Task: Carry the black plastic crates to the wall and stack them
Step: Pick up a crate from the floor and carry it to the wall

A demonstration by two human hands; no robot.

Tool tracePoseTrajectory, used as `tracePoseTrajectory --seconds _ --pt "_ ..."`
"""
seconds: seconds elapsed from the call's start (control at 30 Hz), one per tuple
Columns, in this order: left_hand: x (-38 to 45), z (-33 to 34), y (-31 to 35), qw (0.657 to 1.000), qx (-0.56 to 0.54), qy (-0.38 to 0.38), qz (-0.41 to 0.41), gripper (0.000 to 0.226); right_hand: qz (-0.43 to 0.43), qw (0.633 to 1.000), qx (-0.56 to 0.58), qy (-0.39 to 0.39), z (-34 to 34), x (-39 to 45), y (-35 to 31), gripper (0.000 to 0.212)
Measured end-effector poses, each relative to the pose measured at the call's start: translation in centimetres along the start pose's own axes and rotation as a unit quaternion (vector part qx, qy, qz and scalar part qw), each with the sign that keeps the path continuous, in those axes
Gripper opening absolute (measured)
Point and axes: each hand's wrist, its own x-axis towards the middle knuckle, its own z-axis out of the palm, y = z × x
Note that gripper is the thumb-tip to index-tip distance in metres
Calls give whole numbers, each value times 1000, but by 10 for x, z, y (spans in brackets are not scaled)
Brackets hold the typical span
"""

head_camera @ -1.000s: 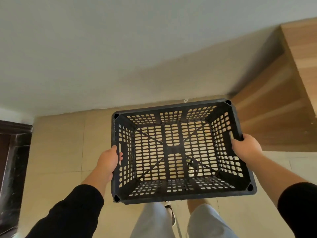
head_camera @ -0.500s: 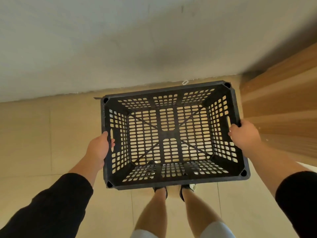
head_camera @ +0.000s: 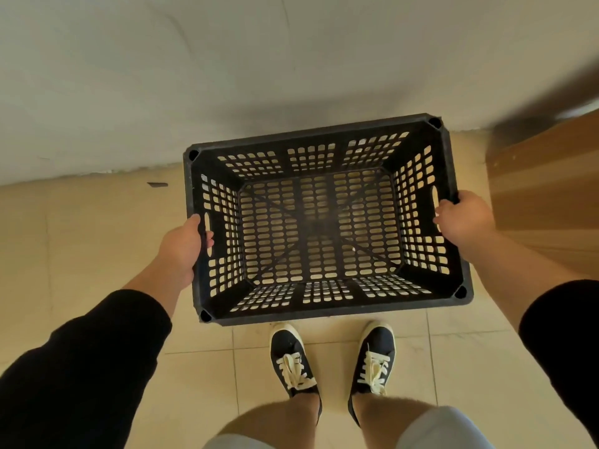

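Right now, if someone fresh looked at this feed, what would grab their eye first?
The black perforated plastic crate fills the middle, empty, held by its short ends: the left hand grips one handle slot, the right hand the other. Its far edge sits close to the pale grey wall. Below it are two dark lace-up shoes on the beige tiled floor, and a wooden panel at right.

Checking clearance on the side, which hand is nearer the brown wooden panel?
Right. The right hand grips the black plastic crate beside the brown wooden panel; the left hand holds the crate's opposite side.
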Motion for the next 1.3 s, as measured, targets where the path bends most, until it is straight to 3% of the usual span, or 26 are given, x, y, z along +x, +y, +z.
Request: tracePoseTrajectory --seconds 0.47,0.63,0.73,0.83,1.03,1.3 --pt "45 18 17 999 14 -6 32 39 -12 1000 13 21 19 34 -15 33" --pt "30 17 28 995 85 -6 48 27 8 999 -45 15 10 17 -32 51" --pt "-2 18 32 987 143 14 68 46 3 996 -81 25 -1 -19 -35 58" --pt "-56 14 37 963 240 12 120 68 -21 997 -73 -12 -16 -70 -36 57" --pt "-184 -15 47 924 332 -77 175 75 -74 992 -89 -44 -83 -186 -45 54" --pt "-368 -71 89 761 553 -120 317 57 -49 996 -65 -28 -183 -347 -53 59"
